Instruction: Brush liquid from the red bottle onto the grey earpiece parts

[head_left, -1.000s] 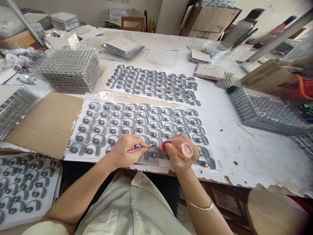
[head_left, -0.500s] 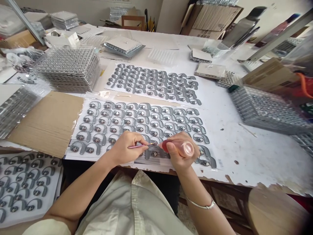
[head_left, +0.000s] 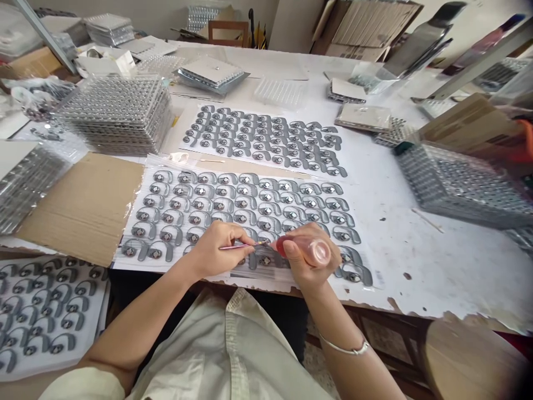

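Between its fingertips my left hand pinches a thin purple stick tool, perhaps a fine brush; its tip points right. My right hand is wrapped round a small pinkish squeeze bottle, tipped so that its nozzle points left, close to the stick's tip. Whether tip and nozzle touch I cannot tell. Both hands are over the near edge of a sheet bearing rows of grey curved pieces, each with a small shiny round part, such as this piece. My hands hide some of the near rows.
Behind lies a second sheet of grey pieces. Stacked clear trays stand at the left, beside brown cardboard. More trays and a bottle are at the right. A wooden stool stands below the table edge.
The whole view has shifted slightly. Both hands keep nearly the same pose, with the stick's tip still close to the bottle's nozzle.
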The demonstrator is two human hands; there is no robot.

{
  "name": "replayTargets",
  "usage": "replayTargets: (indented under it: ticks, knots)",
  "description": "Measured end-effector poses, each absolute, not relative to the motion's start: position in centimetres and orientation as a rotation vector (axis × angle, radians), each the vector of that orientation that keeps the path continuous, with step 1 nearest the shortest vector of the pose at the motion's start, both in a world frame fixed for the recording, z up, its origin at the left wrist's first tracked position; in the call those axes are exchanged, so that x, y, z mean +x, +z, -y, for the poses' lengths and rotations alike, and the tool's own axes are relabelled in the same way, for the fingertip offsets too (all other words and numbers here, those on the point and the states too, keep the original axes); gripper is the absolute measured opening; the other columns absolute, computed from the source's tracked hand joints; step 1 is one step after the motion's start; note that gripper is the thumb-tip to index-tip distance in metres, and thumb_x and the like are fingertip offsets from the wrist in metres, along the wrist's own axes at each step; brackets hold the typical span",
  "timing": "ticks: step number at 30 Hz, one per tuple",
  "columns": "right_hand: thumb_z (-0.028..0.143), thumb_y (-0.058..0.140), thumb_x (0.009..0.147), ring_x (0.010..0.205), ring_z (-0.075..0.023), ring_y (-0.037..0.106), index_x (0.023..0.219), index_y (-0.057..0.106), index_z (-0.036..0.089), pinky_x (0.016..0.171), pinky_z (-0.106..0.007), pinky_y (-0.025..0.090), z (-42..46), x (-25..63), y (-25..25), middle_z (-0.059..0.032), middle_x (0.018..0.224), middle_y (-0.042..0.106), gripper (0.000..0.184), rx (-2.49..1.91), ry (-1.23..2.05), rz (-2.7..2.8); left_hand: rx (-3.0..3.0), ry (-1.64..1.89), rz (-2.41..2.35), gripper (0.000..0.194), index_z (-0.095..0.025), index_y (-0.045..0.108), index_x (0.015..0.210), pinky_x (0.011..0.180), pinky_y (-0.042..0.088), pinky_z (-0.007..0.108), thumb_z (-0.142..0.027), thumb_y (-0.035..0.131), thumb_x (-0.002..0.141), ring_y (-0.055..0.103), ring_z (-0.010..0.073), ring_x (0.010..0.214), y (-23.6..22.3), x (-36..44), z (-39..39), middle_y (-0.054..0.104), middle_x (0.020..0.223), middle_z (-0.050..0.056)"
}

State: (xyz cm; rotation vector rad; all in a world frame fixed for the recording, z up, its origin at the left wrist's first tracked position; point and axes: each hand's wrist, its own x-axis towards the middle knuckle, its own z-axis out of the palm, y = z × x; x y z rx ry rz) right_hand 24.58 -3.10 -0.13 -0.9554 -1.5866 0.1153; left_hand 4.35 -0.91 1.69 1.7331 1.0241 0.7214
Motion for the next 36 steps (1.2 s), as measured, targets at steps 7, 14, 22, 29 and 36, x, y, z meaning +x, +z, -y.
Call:
replayTargets:
  ticks: [7,14,22,29,36]
  knots:
    - [0.012,0.067,0.075,0.056,-0.0136,0.054,0.070,0.062,0.019,0.053,-0.030,0.044,2.9,24.6,0.2,-0.0010,0.064,0.062,0.010,-0.923,0.130,1.588,1.710,0.701,-1.046,0.011,-0.013,0.073,0.078,0.046,0.033,0.020,-0.021,0.066,0.076,0.047,0.0080,0.049,2.0,4.4,0.9,0.063,0.064,0.003]
    - [0.013,0.068,0.075,0.057,-0.0126,0.054,0.071,0.061,0.018,0.054,-0.030,0.044,3.0,24.3,0.1,-0.0005,0.065,0.062,0.010,-0.957,0.175,1.539,1.722,0.705,-1.030,0.011,-0.013,0.073,0.079,0.048,0.036,0.020,-0.020,0.066,0.076,0.048,0.0082,0.050,2.0,4.5,0.9,0.064,0.066,0.003]
    - [0.045,0.062,0.083,0.053,-0.0140,0.056,0.058,0.054,0.019,0.048,-0.028,0.045,0.9,26.9,2.7,0.0015,0.056,0.055,0.037,-1.010,0.337,1.029,1.752,0.916,-0.985,0.009,-0.012,0.072,0.079,0.045,0.037,0.019,-0.018,0.065,0.078,0.053,0.0091,0.049,2.1,4.4,1.3,0.065,0.064,0.004]
    - [0.043,0.066,0.081,0.065,-0.0162,0.059,0.067,0.062,0.019,0.063,-0.034,0.049,-0.4,26.0,2.7,-0.0012,0.065,0.062,0.028,-1.041,0.251,1.163,2.298,1.129,-0.806,0.010,-0.013,0.066,0.086,0.061,0.052,0.023,-0.010,0.057,0.083,0.067,0.0139,0.067,1.2,5.6,0.7,0.071,0.076,0.007]
    - [0.027,0.063,0.084,0.063,-0.0149,0.058,0.060,0.059,0.021,0.067,-0.034,0.049,-0.4,25.6,2.2,0.0009,0.059,0.060,0.026,-1.044,0.191,1.413,2.469,1.112,-0.839,0.011,-0.014,0.063,0.085,0.054,0.049,0.020,-0.010,0.053,0.085,0.066,0.0124,0.063,0.9,5.9,0.6,0.070,0.072,0.003]
